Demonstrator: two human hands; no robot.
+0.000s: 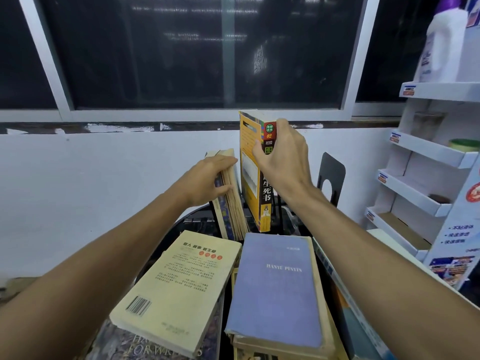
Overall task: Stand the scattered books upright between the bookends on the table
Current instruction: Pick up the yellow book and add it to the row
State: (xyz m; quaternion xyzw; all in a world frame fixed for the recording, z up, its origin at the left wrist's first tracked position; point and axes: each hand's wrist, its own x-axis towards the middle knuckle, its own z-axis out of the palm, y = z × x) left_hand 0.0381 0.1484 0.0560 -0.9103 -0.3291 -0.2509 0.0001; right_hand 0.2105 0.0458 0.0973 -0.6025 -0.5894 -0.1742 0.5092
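Note:
My right hand (281, 154) grips the spine of a thick yellow-and-black book (253, 178), which stands upright on the dark table (288, 222). Its thumb lies on the yellow cover. Left of it a worn book with tan pages (231, 203) leans to the left, and my left hand (207, 178) holds its upper part, fingers along the page edge. A black metal bookend (331, 178) stands just right of my right wrist. Nearer me lie a cream paperback (179, 289) and a blue hardcover (278, 287), both flat on other books.
A dark book with pale lettering (145, 346) lies under the cream paperback. A white-and-blue box (345, 289) sits along the table's right edge. A white tiered display rack (426, 178) stands at the right. A white wall and a dark window are behind the table.

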